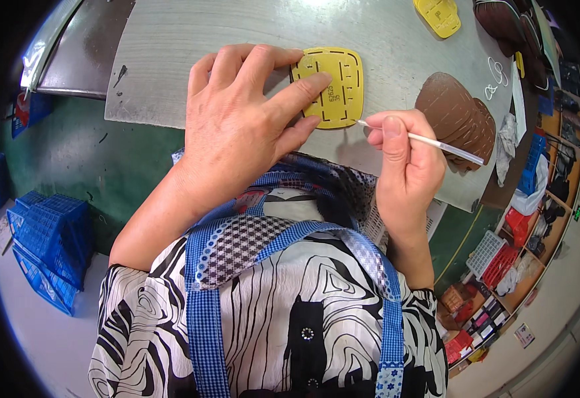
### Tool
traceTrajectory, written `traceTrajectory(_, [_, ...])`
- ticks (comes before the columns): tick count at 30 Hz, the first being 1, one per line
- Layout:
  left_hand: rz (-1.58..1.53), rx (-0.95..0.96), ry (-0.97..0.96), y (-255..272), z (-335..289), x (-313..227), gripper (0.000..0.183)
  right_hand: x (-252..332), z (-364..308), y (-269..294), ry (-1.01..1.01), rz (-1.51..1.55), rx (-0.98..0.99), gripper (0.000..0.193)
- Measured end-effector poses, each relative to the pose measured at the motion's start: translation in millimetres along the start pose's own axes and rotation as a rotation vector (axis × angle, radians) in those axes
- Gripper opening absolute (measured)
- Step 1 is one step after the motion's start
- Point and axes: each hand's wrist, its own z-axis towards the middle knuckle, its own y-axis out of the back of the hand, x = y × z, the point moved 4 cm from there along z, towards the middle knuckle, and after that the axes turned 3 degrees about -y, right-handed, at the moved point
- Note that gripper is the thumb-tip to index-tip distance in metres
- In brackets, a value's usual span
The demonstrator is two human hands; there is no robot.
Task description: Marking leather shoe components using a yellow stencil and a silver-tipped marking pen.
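Pressing hand: the left hand (240, 109) lies palm down with its fingers spread wide, the tips resting on the left and middle of a flat yellow plate with rounded corners and short dark slots (347, 81); it grips nothing.
Marking hand: the right hand (406, 156), to the right of the plate, is closed around a slim white pen with a pale clear rear end (452, 148).
Pen tip: at the plate's near right corner; whether it touches cannot be told.
Yellow plate: on the near part of the smooth grey surface (164, 46), between the two hands, its left edge partly covered; dark printing shows on its face.
Brown pieces: a fanned stack of flat brown rounded pieces with pale dashes (450, 106) lies right of the plate, just beyond the right hand.
White loops: thin white cord loops (497, 71) sit to the right of the stack.
Second yellow plate: a similar slotted yellow plate (439, 18) lies at the far right.
Floor on the left: blue plastic lattice crates (51, 239) stand near, well apart from the hands.
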Motion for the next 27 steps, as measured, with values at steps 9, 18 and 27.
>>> traceTrajectory(9, [0.007,-0.011,-0.011,-1.5,-0.1,0.7,0.046,4.3,2.8,-13.7,0.148,-0.085,0.079,0.015])
traceTrajectory(18, [-0.019,-0.026,-0.012,4.8,6.2,2.9,0.043,5.2,7.5,-4.4,0.059,-0.037,0.077,0.017])
traceTrajectory(27, [-0.287,0.175,-0.098,2.9,36.2,10.6,0.077,-12.4,26.2,-10.8,0.170,-0.140,-0.104,0.032])
